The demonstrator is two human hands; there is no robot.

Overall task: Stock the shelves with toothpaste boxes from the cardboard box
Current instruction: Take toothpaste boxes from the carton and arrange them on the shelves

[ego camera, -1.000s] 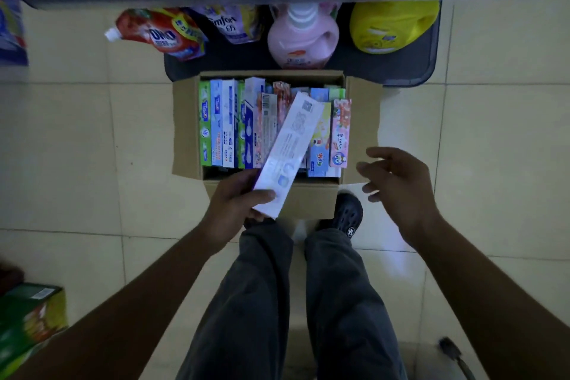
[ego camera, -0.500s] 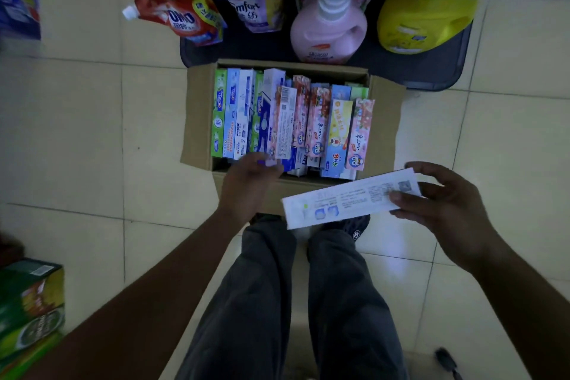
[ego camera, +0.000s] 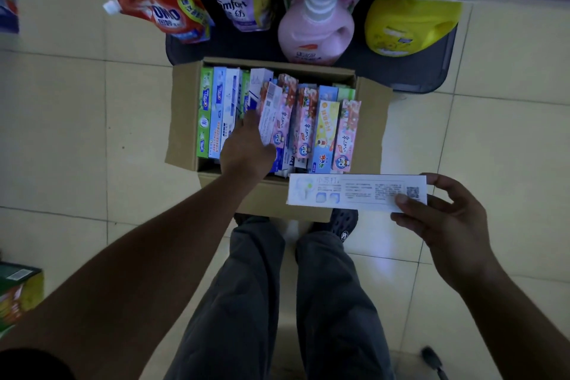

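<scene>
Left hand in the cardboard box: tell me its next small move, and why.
Probably close the left hand on the pink cartoon-printed toothpaste box and lift it out. Its fingers already rest among the upright packs in the brown cardboard box, and the right hand already holds a white toothpaste box.

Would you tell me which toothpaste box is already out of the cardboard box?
The white toothpaste box, held flat by the right hand; the others stand packed inside.

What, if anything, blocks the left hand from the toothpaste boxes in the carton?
Nothing visible. The left hand is already inside the open cardboard box, fingers against a pink toothpaste box. The right hand holds a white toothpaste box clear of it.
</scene>
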